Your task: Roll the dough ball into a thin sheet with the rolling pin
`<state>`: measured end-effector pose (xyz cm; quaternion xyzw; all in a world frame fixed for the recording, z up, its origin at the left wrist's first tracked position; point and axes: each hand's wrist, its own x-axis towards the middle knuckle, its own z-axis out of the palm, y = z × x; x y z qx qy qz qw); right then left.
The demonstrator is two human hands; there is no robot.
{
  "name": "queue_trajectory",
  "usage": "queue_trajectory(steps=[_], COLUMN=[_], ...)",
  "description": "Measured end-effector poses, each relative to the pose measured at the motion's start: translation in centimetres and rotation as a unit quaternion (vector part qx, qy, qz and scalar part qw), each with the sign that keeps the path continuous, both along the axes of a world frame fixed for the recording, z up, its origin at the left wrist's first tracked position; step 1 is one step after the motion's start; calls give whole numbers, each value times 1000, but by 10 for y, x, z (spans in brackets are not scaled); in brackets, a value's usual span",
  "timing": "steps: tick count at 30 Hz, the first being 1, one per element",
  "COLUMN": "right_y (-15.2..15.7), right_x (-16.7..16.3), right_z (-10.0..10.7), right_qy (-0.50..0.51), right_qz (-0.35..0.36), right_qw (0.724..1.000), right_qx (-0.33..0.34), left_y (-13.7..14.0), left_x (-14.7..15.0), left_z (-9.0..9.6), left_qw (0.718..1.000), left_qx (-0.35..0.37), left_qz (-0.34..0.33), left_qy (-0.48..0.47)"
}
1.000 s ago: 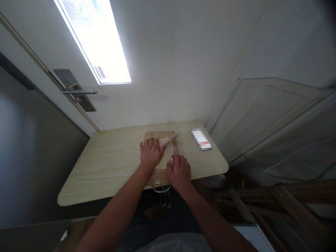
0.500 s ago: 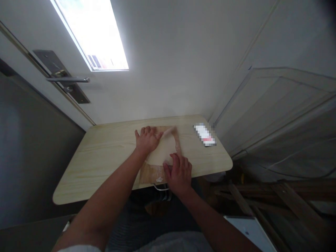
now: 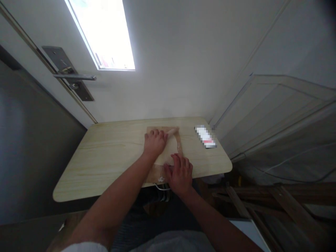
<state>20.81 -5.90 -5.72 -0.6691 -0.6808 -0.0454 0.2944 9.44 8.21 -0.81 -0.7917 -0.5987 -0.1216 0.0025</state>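
A thin pale sheet (image 3: 166, 154), looking like dough, lies on a brown board (image 3: 154, 175) near the middle of the table. Its far edge is folded or rolled into a narrow ridge (image 3: 172, 132). My left hand (image 3: 155, 141) rests palm down over the sheet's far left part, its thumb against the ridge and its fingers stretched forward. At the near right corner, the bent thumb and fingers of my right hand (image 3: 180, 173) close on the sheet's edge. White bits (image 3: 161, 179) stick to the board's front part. My hands hide some of the sheet.
The pale wood-patterned table (image 3: 105, 157) stands against a white door with a metal handle (image 3: 76, 77). A phone (image 3: 205, 136), its screen pixelated, lies at the table's right end. Wooden bars (image 3: 236, 201) stand low on the right. A curved pale piece (image 3: 162, 189) juts below the board's front.
My left hand has slid to the right across the sheet, its fingers now closer together. My right hand stays about where it was. The view has shifted slightly.
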Motion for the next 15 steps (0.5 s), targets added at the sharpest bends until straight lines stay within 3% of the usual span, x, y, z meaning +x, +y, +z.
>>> queue_trajectory(steps=[5,15], right_y=[1,10], right_x=[3,17], right_z=[0,-2], right_qy=[4,59], right_qz=[13,39], right_qw=[1000,997], right_qx=[0,13], left_y=[-32,-1], left_x=[13,-4], left_z=[-4,-8], left_qw=[999,1000], left_qx=[17,25], left_qz=[-36,-15], left_qy=[-25,-11])
